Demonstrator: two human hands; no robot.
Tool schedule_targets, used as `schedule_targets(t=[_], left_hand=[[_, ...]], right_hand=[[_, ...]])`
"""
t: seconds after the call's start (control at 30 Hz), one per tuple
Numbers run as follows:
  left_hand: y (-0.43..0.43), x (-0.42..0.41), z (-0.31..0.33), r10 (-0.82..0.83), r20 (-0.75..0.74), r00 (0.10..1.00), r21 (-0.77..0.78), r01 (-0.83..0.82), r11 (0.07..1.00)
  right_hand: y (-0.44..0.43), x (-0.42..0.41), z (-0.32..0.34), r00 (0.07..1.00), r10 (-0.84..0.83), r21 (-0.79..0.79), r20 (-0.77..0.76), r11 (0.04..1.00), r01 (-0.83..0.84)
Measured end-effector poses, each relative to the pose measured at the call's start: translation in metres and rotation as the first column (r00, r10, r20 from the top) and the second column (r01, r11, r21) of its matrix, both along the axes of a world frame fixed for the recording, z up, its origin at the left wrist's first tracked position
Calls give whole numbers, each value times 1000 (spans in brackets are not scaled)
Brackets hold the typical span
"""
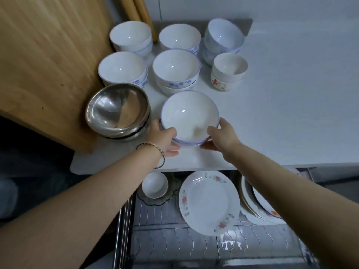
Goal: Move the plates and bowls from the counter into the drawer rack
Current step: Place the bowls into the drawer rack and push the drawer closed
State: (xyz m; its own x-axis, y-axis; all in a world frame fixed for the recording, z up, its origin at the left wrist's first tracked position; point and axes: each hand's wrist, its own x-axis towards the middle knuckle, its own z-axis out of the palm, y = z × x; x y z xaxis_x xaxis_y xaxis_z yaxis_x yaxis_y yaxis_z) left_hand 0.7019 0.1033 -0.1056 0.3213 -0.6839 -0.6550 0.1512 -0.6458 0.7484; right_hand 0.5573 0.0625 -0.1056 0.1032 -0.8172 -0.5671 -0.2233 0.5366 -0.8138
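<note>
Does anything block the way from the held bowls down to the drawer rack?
Nothing visible does. The left hand and right hand grip the bowl stack at the counter edge, and the drawer rack lies open below. A floral plate and small bowl sit in it, with bare wire in front.

I see the nearest bowl stack (189,115), white with a thin blue rim, mouth up near the front edge of the bench (291,94). The left hand (165,139) and right hand (223,136) cup its sides. Behind stand white bowl stacks (175,66) with blue flowers (five, all mouth up). A steel bowl stack (116,109) is at left and a small printed cup stack (229,70) at right. Below, in the drawer rack (165,212), a flowered plate (208,200) lies tilted beside a small white bowl (154,184). More plates (250,202), perhaps three, lean at right.
</note>
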Motion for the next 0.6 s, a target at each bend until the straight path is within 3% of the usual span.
schedule_targets(t=[0.17,0.27,0.4,0.5,0.6], left_hand=[[31,-43,23,-232,37,972,88,228,970],[53,-92,22,-387,103,916,94,378,921],[83,-164,0,-474,147,868,32,475,880],[100,-214,-22,-522,67,850,3,523,852],[112,-258,-51,-613,41,789,36,612,790]], right_hand=[[42,-79,13,997,76,30,8,997,-76],[62,-139,19,980,187,66,-63,981,-183],[81,-224,14,912,354,192,-206,929,-317],[93,-278,2,874,432,299,-222,884,-360],[105,-319,-20,797,465,271,-386,883,-384]])
